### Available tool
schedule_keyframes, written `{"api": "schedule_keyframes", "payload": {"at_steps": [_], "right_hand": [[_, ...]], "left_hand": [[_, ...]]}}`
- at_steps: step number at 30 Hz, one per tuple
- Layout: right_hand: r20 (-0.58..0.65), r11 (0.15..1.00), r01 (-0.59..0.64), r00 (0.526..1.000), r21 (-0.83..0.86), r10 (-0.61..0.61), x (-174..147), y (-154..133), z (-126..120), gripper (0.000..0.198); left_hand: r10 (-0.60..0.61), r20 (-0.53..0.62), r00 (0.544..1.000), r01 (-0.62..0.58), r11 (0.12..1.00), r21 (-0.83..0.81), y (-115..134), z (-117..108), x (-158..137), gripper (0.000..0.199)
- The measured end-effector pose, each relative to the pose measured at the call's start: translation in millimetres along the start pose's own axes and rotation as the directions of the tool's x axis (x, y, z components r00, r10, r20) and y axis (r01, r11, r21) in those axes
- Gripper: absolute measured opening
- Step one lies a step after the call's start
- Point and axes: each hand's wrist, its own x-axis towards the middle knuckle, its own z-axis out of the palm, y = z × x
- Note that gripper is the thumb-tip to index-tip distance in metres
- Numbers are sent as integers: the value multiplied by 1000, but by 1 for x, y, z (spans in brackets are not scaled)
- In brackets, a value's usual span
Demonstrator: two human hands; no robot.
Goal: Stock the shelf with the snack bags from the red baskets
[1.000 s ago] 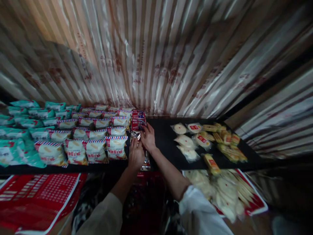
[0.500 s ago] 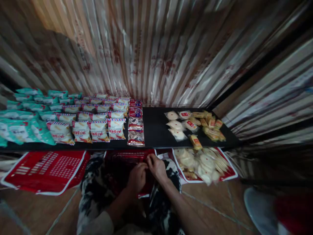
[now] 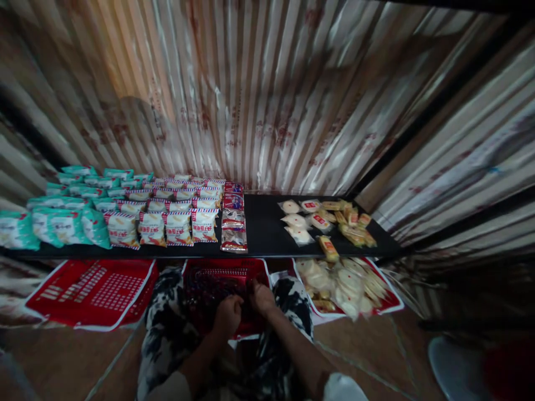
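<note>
Both my hands are over the red basket [image 3: 261,268] between my knees. My left hand [image 3: 228,315] is closed, with its thumb and fingers drawn together; whatever is in it is too dark to make out. Close beside it, my right hand [image 3: 263,299] is also closed, its fingertips at something dark that I cannot identify. Dark, shiny small packets [image 3: 209,289] lie in the basket below and left of my hands. On the black shelf [image 3: 263,225] just beyond, a column of red and silver packets [image 3: 233,217] lies flat.
White snack bags [image 3: 179,225] and teal bags [image 3: 69,225] stand in rows on the shelf's left. Wrapped round white cakes [image 3: 296,221] and yellow packs [image 3: 353,220] lie on its right. A red basket [image 3: 90,289] flanks me left; another [image 3: 395,301], full of packs, right.
My hands have come lower and slightly apart, from touching at the fingertips to a small gap. The view has shifted, and dark packets in the basket now show more clearly.
</note>
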Motion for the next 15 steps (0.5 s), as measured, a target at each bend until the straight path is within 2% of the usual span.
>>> {"api": "schedule_keyframes", "payload": {"at_steps": [4, 8, 12, 15], "right_hand": [[-48, 993, 108, 993, 56, -105, -14, 1, 0, 41], [-67, 958, 266, 963, 111, -260, -27, -1, -15, 31], [-164, 839, 462, 887, 288, -432, -37, -3, -46, 24], [-228, 748, 561, 828, 354, -513, -42, -5, -72, 25]], "left_hand": [[-36, -41, 999, 37, 999, 27, -6, -2, 1, 38], [-58, -72, 996, 62, 996, 60, -15, -9, 2, 53], [-18, -69, 997, 25, 995, 97, -24, -16, 4, 61], [3, -48, 999, -1, 999, 36, -27, -20, 7, 47]]}}
